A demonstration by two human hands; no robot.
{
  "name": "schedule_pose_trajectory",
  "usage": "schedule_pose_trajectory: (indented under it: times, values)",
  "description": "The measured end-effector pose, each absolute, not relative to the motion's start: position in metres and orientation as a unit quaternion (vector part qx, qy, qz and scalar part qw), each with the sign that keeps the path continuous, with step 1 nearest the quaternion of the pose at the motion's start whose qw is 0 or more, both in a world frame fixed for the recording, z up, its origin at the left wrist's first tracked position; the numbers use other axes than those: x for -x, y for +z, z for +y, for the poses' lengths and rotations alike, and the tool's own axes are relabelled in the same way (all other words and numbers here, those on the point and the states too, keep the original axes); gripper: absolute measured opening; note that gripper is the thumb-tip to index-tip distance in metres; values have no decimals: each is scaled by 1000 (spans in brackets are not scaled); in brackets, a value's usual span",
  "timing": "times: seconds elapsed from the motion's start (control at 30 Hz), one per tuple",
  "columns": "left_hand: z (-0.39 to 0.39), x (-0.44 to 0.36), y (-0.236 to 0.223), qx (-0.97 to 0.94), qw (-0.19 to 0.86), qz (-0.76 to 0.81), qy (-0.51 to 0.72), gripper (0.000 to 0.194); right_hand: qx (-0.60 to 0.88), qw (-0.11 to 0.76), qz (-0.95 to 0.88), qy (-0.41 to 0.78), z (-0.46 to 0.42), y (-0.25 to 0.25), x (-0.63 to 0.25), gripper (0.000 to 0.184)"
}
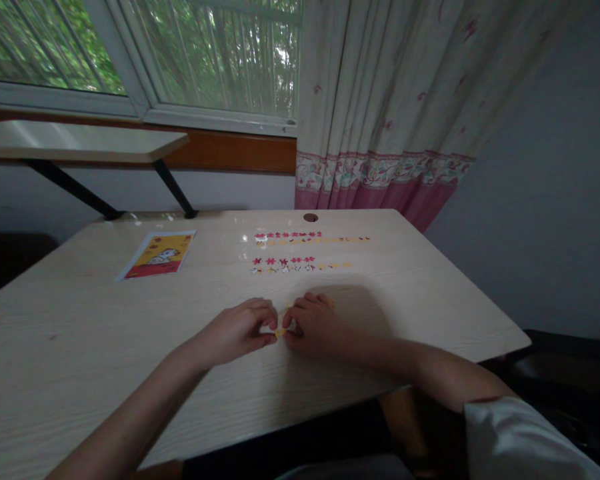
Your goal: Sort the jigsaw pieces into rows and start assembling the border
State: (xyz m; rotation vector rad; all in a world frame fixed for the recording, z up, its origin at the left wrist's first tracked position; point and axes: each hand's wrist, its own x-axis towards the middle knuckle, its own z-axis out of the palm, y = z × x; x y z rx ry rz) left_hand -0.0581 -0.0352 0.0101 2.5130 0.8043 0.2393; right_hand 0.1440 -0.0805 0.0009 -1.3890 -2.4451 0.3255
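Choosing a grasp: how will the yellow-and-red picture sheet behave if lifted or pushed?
The picture sheet shows almost no edge thickness, so probably light and somewhat floppy. It lies flat on the smooth-looking tabletop: a push would likely slide it rather than tip it, and getting under an edge may be fiddly.

No readable text, label, brand, number or sign on the picture card (161,255) or elsewhere.

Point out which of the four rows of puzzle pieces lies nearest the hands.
The white-and-yellow row, just on the near side of the shorter red row; the other three lie farther from the left hand and right hand.
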Motion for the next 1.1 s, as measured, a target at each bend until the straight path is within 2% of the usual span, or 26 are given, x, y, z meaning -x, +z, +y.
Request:
schedule_pose_trajectory:
  times: [0.17, 0.43, 0.57, 0.83, 1.1]
  values:
    - [-39, 54, 11, -917, 241, 305, 94, 7, 478, 134, -859, 123, -79, 3, -144, 14]
    - [-39, 53, 11, -912, 252, 303, 111, 4, 469, 151, -862, 121, -80, 6, -144, 12]
    - [-39, 51, 10, -891, 327, 291, 123, 7, 452, 167, -870, 105, -80, 7, -147, 11]
    - [-34, 45, 9, -749, 512, 360, 219, 24, 441, 261, -858, 31, -70, 13, -159, 20]
    - [-29, 38, 1, -719, 512, 378, 278, 26, 446, 285, -848, 0, -63, 16, -173, 22]
